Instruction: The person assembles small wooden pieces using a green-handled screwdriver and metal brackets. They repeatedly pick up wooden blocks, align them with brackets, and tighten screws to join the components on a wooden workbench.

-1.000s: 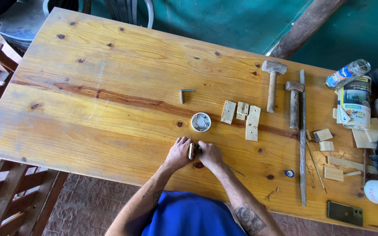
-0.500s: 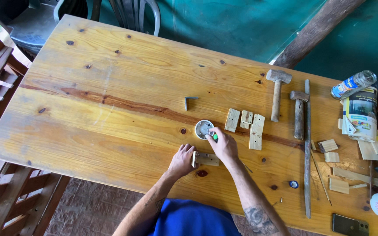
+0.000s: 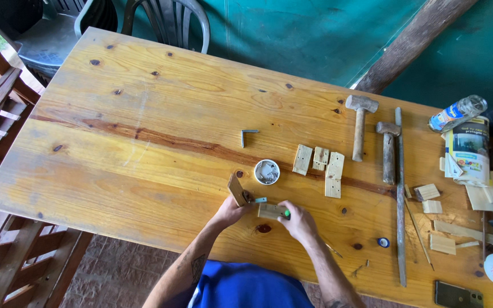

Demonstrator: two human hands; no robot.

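**Two small wood blocks at the near edge of the table**

My left hand [image 3: 230, 212] pinches a small wooden block [image 3: 237, 189] that stands tilted on the wooden table [image 3: 144, 165]. Its long axis leans up and away from me, toward the far left, with the lower end near my fingers. A small metal fitting [image 3: 258, 200] sticks out of its lower end, pointing right.

My right hand [image 3: 299, 221] closes on a second wooden block [image 3: 271, 211] that lies flat on the table, its long axis running left to right. Something small and green [image 3: 286, 213] shows at my fingertips against this block's right end; I cannot tell what it is. The two blocks sit just beside each other, with the metal fitting between them.

Both forearms come up from the near edge and angle inward, so my hands nearly meet, knuckles up, fingers curled.

Just beyond my hands sits a small white cup of screws [image 3: 267, 171]. To its right lie three pale drilled wood pieces [image 3: 319, 163], roughly side by side. Farther off lies a metal angle bracket [image 3: 248, 136]. Well to the right are two hammers [image 3: 360, 129], handles pointing toward me, and a long metal bar [image 3: 400, 197] running the same way. Wood offcuts [image 3: 441, 222] are scattered past the bar.
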